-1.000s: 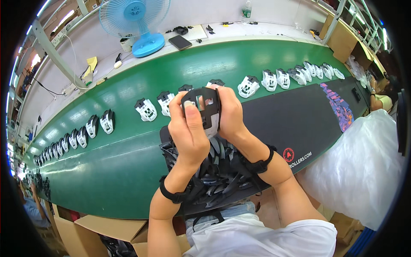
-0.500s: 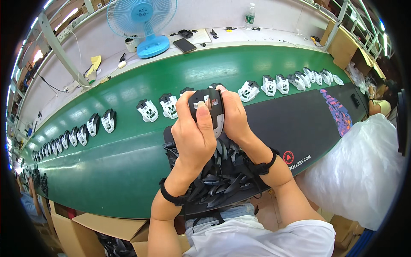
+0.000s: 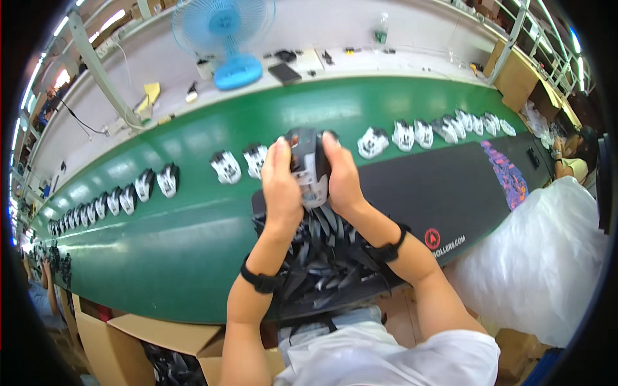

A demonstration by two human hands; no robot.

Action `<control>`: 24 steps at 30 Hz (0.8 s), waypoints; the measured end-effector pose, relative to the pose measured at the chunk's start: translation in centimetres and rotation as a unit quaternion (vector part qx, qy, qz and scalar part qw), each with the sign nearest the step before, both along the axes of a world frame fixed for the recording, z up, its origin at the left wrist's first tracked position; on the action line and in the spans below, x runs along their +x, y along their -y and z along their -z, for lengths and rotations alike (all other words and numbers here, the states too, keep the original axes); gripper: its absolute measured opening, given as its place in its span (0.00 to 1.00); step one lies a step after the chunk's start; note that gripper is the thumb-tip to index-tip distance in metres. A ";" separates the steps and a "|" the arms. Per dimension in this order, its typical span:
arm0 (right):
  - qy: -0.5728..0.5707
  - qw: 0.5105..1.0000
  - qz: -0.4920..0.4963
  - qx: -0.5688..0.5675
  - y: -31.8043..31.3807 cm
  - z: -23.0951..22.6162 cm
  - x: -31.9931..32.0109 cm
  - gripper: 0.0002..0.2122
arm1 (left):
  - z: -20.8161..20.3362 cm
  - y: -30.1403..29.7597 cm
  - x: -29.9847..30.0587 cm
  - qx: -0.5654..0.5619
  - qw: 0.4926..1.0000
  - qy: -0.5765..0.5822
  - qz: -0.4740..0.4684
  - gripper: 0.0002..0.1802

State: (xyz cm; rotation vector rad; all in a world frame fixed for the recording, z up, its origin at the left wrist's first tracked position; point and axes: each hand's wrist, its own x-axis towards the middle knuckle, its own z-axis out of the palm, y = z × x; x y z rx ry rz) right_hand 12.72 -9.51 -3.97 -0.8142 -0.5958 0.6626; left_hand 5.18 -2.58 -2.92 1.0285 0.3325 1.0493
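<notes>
A black-and-white computer mouse shell (image 3: 311, 168) is held up over the mat, its white end towards me. My left hand (image 3: 281, 183) grips its left side and my right hand (image 3: 344, 177) its right side, fingers wrapped along the edges. The shell is slightly blurred. Below my wrists lies a heap of dark curved plastic parts (image 3: 322, 260) on the black mat (image 3: 412, 193). Just beyond my left hand, white mouse shells with black tops, such as one shell (image 3: 225, 168), stand on the green belt (image 3: 187, 257).
More shells (image 3: 116, 201) line the belt to the left, others (image 3: 444, 128) to the right. A blue fan (image 3: 238, 72) and a phone (image 3: 284, 73) are on the back ledge. Clear plastic bagging (image 3: 534, 257) bulges at right; an open carton (image 3: 167, 336) stands lower left. Co-workers sit at both far ends.
Both hands have turned the mouse shell, so its white end now faces me. My left thumb has left its surface, and the hands have shifted slightly.
</notes>
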 end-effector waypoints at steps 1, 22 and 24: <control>0.207 0.974 0.056 -0.066 -0.1 -0.8 1.0 0.15 | 0.0 -2.4 -0.2 0.045 0.997 -0.021 -0.059 0.15; 0.442 0.804 -0.010 -0.398 7.1 5.4 7.6 0.13 | 5.6 -20.4 -7.6 0.447 0.467 -0.730 -0.222 0.40; 0.410 0.823 -0.036 -0.392 7.1 5.8 7.7 0.14 | 5.3 -18.8 -6.3 0.391 0.493 -0.753 -0.189 0.44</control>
